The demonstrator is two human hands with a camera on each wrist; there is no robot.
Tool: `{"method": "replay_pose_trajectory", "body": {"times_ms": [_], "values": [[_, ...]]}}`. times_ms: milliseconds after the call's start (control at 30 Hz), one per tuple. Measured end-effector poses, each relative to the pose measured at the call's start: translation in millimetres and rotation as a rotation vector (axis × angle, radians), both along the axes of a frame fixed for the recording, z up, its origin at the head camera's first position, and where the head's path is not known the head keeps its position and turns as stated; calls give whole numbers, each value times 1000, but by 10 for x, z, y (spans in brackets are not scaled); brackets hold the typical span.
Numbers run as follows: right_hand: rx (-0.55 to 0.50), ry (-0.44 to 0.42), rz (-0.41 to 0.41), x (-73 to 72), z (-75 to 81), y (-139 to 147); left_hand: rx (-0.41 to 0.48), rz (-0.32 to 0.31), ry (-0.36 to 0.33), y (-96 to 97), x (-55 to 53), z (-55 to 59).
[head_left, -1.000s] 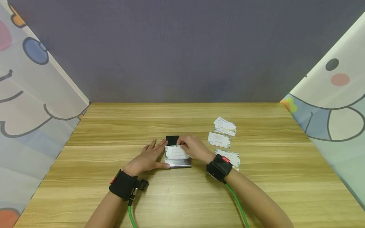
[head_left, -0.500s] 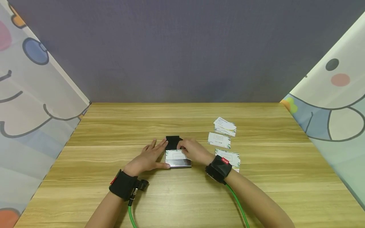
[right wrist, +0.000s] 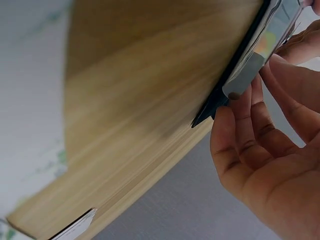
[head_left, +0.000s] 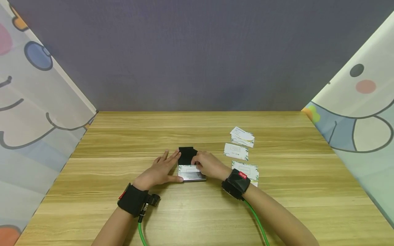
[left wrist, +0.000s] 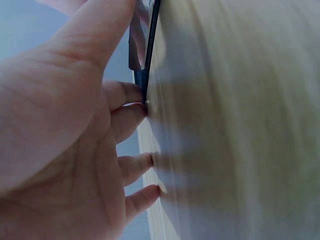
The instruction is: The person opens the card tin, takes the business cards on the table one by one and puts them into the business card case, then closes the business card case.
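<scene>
Nearest, black wrist bands [head_left: 133,200] are worn on both arms, w/ green cables [head_left: 256,218] trailed twd 6 o'c. L hand [head_left: 159,172] is laid w/ fingers straight & spread, nothing grasped; its thumb tip is set against the near L corner of the metal card case [head_left: 192,176]. From L hand, case is found at 3 o'c., flat on the wood tabletop [head_left: 191,218]. R hand [head_left: 212,165] is held w/ fingers curled, white card [head_left: 185,168] pinched nr its far R corner. From R hand, case & card are placed approx. 8–9 o'c., just beside. Card is part-covered by the case's shiny pocket; black lid [head_left: 185,155] is spread out at 12 o'c. of it.

Farther, from the case: leafy-print cards [head_left: 246,167] are seen at 3 o'c., part-hidden by R band; single card [head_left: 235,151] at 2 o'c., fanned pile [head_left: 242,136] beyond. Table is backed at 12 o'c. by grey partition [head_left: 197,58].
</scene>
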State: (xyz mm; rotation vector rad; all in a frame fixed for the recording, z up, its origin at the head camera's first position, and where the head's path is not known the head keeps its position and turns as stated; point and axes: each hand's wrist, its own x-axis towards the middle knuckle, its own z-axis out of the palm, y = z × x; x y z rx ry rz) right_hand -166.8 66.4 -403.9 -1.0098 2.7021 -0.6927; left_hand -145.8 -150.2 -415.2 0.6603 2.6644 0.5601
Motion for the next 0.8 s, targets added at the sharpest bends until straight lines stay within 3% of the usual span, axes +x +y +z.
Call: {"method": "replay_pose_trajectory", "body": {"times_ms": [400,800], "values": [[-37,23,-5,-18,0,58,1,-4,7,3,-1,-2],[-29,-5,-126,-15,72,443,3,-10,17,-11,-4,-2]]}}
